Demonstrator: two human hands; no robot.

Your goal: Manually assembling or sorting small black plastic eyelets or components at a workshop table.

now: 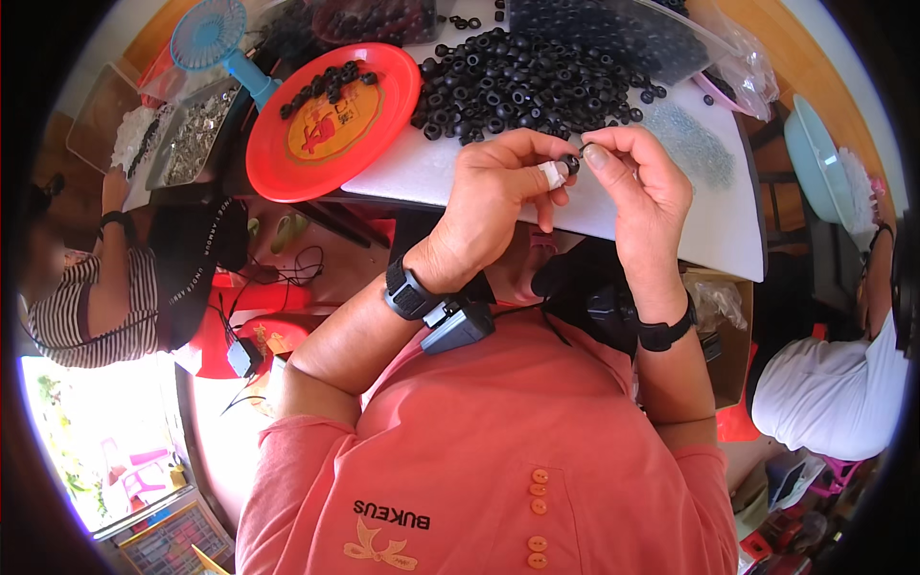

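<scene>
Over the front edge of the white table (412,182), my left hand (498,182) pinches a small round black part (572,164) with a hollow in it. White tape wraps a fingertip of that hand. Close beside it, my right hand (642,187) has thumb and forefinger pressed together at the black part. A tiny dark bit shows at those fingertips, too small to name. Just beyond my hands lies a heap of black ring-like parts (517,81). To its left a red plate (264,168) carries several similar black parts on its far side.
Small clear pieces (695,144) are scattered right of the heap. A clear plastic bag (752,67) lies at the far right. A blue fan (209,36) stands behind the plate, near a metal tray (196,134). Other people sit at left and right, one near a light-blue basin (815,158).
</scene>
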